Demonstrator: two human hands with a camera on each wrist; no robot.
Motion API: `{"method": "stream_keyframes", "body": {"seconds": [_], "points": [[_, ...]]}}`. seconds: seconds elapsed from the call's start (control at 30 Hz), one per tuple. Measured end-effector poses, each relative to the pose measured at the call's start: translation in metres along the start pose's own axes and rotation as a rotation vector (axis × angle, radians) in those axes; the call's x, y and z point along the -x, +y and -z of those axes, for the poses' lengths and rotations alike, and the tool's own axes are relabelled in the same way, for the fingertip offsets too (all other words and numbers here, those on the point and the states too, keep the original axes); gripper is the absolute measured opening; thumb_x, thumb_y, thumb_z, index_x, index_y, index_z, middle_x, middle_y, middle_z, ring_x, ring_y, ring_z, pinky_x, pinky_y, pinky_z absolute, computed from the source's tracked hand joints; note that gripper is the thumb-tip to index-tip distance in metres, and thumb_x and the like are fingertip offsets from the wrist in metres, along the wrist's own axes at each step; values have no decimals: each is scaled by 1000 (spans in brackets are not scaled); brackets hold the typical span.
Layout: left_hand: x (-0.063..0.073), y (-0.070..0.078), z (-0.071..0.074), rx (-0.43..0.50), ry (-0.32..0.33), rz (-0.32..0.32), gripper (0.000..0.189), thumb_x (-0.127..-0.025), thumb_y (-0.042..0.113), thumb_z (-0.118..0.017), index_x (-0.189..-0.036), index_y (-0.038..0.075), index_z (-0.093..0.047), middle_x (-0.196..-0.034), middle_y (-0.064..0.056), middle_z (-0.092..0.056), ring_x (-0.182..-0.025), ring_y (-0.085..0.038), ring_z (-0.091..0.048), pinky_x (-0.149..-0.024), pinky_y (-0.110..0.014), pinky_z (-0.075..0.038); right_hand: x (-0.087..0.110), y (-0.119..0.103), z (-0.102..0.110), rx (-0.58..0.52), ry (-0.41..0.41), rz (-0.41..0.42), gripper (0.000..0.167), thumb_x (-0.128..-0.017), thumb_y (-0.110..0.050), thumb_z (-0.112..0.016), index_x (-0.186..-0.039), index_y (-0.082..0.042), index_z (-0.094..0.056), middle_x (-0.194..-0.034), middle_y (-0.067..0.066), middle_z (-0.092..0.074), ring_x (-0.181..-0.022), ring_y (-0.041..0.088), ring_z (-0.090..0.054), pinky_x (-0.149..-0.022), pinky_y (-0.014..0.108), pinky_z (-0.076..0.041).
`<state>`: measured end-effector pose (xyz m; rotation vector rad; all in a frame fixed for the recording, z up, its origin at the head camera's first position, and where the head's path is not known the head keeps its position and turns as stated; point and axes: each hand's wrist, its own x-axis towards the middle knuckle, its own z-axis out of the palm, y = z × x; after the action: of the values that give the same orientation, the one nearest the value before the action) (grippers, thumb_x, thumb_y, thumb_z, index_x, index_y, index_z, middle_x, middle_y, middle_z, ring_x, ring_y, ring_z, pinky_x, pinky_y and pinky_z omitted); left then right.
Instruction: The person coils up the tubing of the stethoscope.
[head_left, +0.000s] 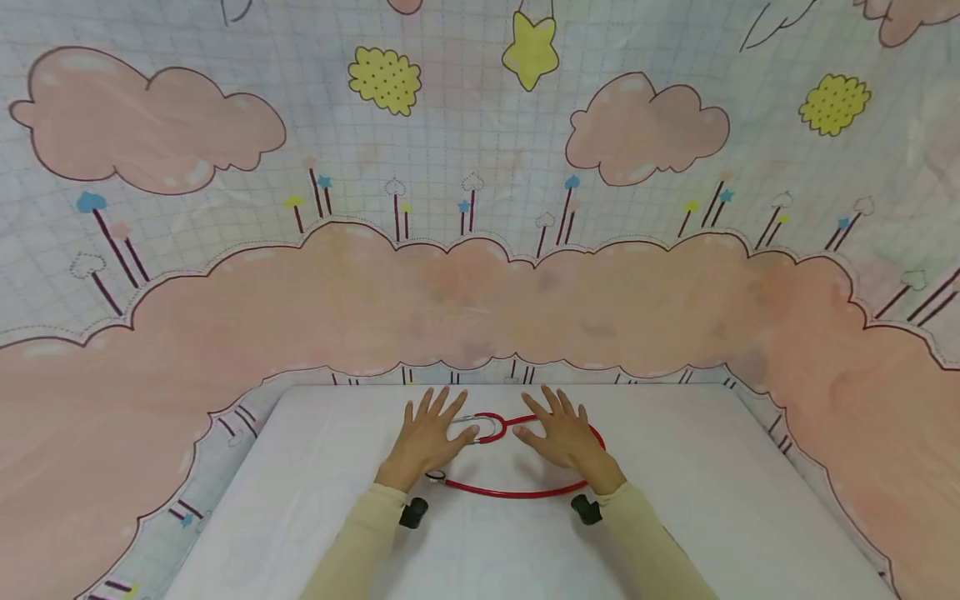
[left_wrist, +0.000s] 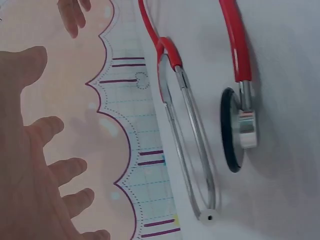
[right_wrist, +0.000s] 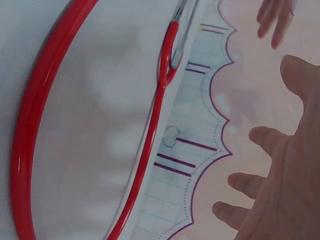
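A stethoscope with red tubing (head_left: 517, 495) lies on the white table, its tube curving round to the right in a loop. In the left wrist view, its round metal chest piece (left_wrist: 246, 129) with a dark rim is beside the metal ear tubes (left_wrist: 196, 132). My left hand (head_left: 423, 437) is spread above the ear-tube end, hiding part of it in the head view. Over the right side of the loop is my right hand (head_left: 566, 437), fingers spread, covering some tubing. Both wrist views show the hands raised apart from the stethoscope, holding nothing.
The white table (head_left: 720, 475) runs back to a cloth backdrop (head_left: 480, 308) printed with clouds and stars. A small black device (head_left: 414, 512) is at the left wrist, and a similar black device (head_left: 587, 509) is at the right wrist.
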<state>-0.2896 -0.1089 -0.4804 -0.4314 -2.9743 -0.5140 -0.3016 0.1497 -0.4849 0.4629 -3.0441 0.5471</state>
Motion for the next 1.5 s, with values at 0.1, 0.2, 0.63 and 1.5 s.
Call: {"method": "stream_keyframes", "body": {"seconds": [0.1,0.2,0.63,1.5], "points": [[-3,-5,-2,9,3,8,70,-95,59,-49,-154,25,-33,-161,-13,-28,-150,-39,-20,-117,-65,-16,-3,1,0,-5,-7,-4,71,-94,-61,-49,-154,-28,-32,-164,12,-20,-150,42,-18,-113,71,-14],[-6,-9,-4,37,2,18,70,-95,57,-51,-154,22,-34,-161,-13,-29,-150,-38,-22,-117,-64,-17,-8,3,-1,-23,-15,-12,71,-94,-60,-50,-155,-27,-31,-163,12,-22,-150,41,-18,-114,70,-14],[-7,-18,-21,204,-21,36,73,-91,43,-66,-151,12,-37,-152,-17,-43,-142,-38,-38,-116,-55,-29,-21,14,-18,-128,-80,-75,71,-95,-56,-52,-154,-22,-33,-159,16,-31,-147,39,-27,-114,67,-20],[-28,-36,-42,313,-47,148,59,-82,25,-80,-134,7,-57,-136,-17,-58,-128,-38,-50,-108,-54,-39,-48,17,-37,-235,-76,-80,40,-92,-25,-68,-129,-12,-62,-131,11,-63,-123,32,-54,-107,51,-42]]}}
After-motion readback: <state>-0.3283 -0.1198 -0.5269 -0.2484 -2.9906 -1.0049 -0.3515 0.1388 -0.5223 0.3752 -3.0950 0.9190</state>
